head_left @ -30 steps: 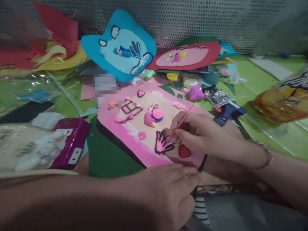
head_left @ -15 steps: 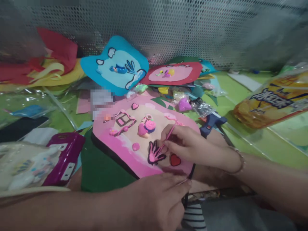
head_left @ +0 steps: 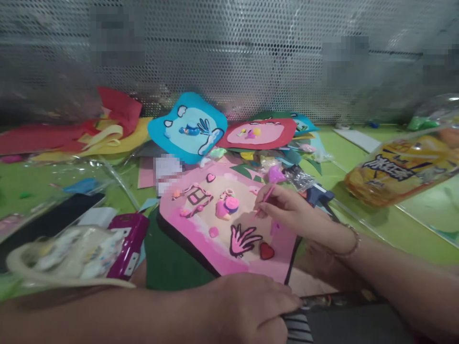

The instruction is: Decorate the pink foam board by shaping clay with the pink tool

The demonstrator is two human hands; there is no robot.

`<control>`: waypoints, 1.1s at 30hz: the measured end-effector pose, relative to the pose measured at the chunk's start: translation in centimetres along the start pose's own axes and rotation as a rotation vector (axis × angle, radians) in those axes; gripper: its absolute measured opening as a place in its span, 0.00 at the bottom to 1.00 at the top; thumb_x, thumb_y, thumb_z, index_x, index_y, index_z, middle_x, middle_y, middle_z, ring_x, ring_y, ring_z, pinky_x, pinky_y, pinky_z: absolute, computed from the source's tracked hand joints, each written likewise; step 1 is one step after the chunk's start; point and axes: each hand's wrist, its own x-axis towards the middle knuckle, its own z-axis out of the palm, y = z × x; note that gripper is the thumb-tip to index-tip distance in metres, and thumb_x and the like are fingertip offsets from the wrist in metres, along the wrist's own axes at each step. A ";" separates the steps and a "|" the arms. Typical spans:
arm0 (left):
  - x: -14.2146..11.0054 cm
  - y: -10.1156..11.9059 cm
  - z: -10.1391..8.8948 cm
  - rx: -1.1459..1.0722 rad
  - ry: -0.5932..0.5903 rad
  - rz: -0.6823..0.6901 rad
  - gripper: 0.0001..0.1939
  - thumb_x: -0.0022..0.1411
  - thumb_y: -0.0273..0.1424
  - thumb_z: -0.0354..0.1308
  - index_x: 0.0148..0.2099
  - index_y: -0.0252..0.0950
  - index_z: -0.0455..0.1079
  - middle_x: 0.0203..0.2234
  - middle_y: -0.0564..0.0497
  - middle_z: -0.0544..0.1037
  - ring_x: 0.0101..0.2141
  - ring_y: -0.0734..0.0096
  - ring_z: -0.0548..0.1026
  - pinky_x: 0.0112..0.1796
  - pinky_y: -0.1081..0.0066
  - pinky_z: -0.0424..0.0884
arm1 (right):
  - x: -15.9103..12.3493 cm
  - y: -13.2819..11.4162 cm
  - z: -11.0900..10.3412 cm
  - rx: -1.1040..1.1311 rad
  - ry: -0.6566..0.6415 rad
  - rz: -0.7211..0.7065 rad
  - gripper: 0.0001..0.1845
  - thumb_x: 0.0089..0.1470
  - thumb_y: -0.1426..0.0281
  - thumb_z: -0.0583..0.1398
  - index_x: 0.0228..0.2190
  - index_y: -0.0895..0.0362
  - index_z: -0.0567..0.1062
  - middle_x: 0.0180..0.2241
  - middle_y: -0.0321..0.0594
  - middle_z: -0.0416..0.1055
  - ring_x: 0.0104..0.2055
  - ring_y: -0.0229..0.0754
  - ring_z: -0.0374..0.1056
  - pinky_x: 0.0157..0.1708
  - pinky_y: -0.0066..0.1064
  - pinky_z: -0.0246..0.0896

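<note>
In the head view, my right hand (head_left: 292,212) pinches a thin pink stick (head_left: 266,195), its lower end above the pink craft board (head_left: 186,224). Just below lies a pink hand shape (head_left: 243,240) with a black outline, beside a red heart (head_left: 267,251). A raised pink and purple clay figure (head_left: 227,205) sits at the board's middle, with a framed window shape (head_left: 197,197) to its left. Along the board's near edge rests my left hand (head_left: 256,306), its fingers stretched out and holding nothing that I can see.
Behind the board lie a blue cutout (head_left: 168,114), a red cutout (head_left: 289,136) and small bags of clay (head_left: 276,174). A snack bag (head_left: 394,172) is at the right. A purple case (head_left: 131,239) and a dark phone-like slab (head_left: 53,215) lie left. Perforated metal (head_left: 229,57) stands behind.
My right hand has lifted the stick up and away from the hand shape, which now shows fully. My left hand stays at the near edge. The camera view has shifted.
</note>
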 end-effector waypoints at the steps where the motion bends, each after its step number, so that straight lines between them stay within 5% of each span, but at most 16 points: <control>1: 0.0 -0.1 0.1 -0.048 0.013 0.005 0.20 0.69 0.23 0.39 0.32 0.25 0.71 0.42 0.36 0.76 0.44 0.63 0.73 0.52 0.67 0.66 | 0.1 0.2 0.0 0.009 0.004 -0.003 0.01 0.58 0.73 0.54 0.34 0.57 0.66 0.29 0.36 0.67 0.31 0.33 0.69 0.32 0.26 0.66; 6: -0.3 -0.3 0.4 -0.156 0.082 -0.052 0.14 0.68 0.27 0.49 0.32 0.27 0.69 0.29 0.43 0.78 0.32 0.67 0.76 0.37 0.71 0.72 | 0.1 -0.1 0.4 0.056 0.023 -0.013 0.02 0.57 0.72 0.56 0.32 0.58 0.67 0.29 0.35 0.66 0.30 0.33 0.68 0.31 0.26 0.65; 11: -0.6 0.3 0.1 -0.398 0.150 -0.197 0.13 0.67 0.30 0.53 0.29 0.31 0.67 0.27 0.47 0.78 0.31 0.73 0.77 0.37 0.77 0.70 | -0.1 -0.7 0.0 0.136 0.125 -0.027 0.05 0.56 0.68 0.58 0.33 0.58 0.68 0.30 0.36 0.66 0.28 0.33 0.67 0.29 0.26 0.66; 18: 0.6 0.7 -0.2 -0.783 0.248 -0.565 0.22 0.59 0.36 0.61 0.18 0.34 0.59 0.19 0.47 0.76 0.23 0.72 0.75 0.27 0.76 0.68 | 0.5 -0.3 -1.5 0.327 0.319 -0.064 0.03 0.54 0.70 0.59 0.32 0.56 0.68 0.28 0.33 0.66 0.26 0.30 0.64 0.27 0.23 0.63; 25: 1.1 0.3 -0.5 -1.130 0.372 -1.008 0.24 0.47 0.42 0.70 0.18 0.33 0.59 0.19 0.51 0.72 0.21 0.78 0.68 0.24 0.77 0.64 | 0.7 -0.9 -1.3 0.453 0.332 -0.018 0.03 0.50 0.72 0.61 0.29 0.56 0.69 0.26 0.32 0.65 0.24 0.29 0.62 0.24 0.20 0.62; 33: 0.9 -0.4 -0.6 -1.296 0.420 -1.219 0.25 0.40 0.36 0.73 0.19 0.32 0.58 0.18 0.54 0.71 0.17 0.83 0.65 0.20 0.81 0.58 | 0.3 -1.2 -1.0 0.460 0.295 0.003 0.02 0.51 0.74 0.60 0.28 0.56 0.70 0.24 0.32 0.65 0.22 0.29 0.61 0.23 0.20 0.63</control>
